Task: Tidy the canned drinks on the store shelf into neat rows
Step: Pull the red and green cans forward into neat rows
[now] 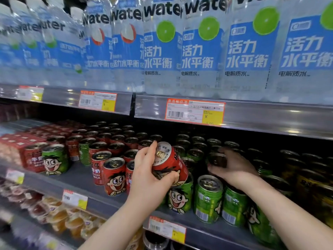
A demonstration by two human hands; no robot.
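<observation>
My left hand (150, 175) grips a red milk can (168, 160), lifted and tilted with its silver top facing left, above a green can (179, 199) at the shelf front. Further back in the shadow my right hand (232, 168) curls around the top of a dark can (217, 159) among the green cans (209, 198). More red cans (114, 176) stand loosely left of my left hand. A red can and a green can (55, 159) stand together at the far left.
The grey shelf (77, 179) has bare floor between the can groups. Red cartons (16, 141) fill the far left. Dark cans (310, 177) stand at the right. Water bottles (201, 51) line the shelf above, close overhead. Jelly cups (54, 215) lie below.
</observation>
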